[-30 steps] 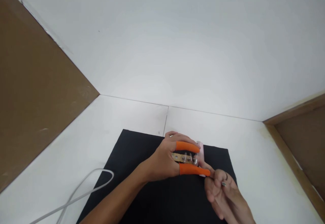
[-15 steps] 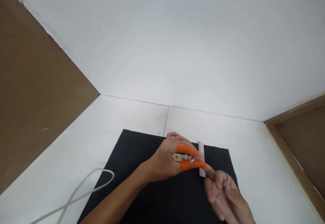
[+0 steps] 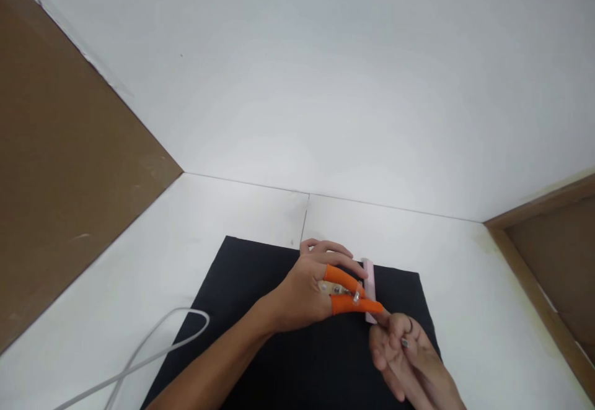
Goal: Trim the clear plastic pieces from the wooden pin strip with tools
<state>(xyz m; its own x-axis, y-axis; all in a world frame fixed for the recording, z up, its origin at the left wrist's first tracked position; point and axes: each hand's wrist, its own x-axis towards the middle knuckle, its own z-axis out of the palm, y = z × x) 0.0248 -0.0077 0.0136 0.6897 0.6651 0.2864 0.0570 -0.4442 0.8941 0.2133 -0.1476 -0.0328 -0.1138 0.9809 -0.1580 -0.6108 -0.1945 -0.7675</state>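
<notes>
My left hand (image 3: 307, 289) reaches over a black mat, orange finger cots on thumb and index finger. Between those two tips it pinches a small, clear, shiny piece (image 3: 357, 296), too small to name. Behind the fingers shows part of a beige strip (image 3: 328, 287) with small metallic bits, mostly hidden. A pale pink bar (image 3: 369, 283) lies just beyond the fingertips, partly covered by them. My right hand (image 3: 409, 354) is turned palm up, its foremost finger meeting the left thumb tip. A tiny silvery piece (image 3: 405, 342) sits among its curled fingers; a dark ring is on one finger.
The black mat (image 3: 297, 366) lies on a white tabletop (image 3: 232, 202). At the left, a looped white cable (image 3: 139, 351) crosses onto the mat's edge. A white wall (image 3: 297, 88) rises behind, with brown panels (image 3: 69, 168) at both sides.
The clear piece between my left fingers has turned more upright, and the left middle finger has stretched towards the pink bar. My right hand has shifted slightly left.
</notes>
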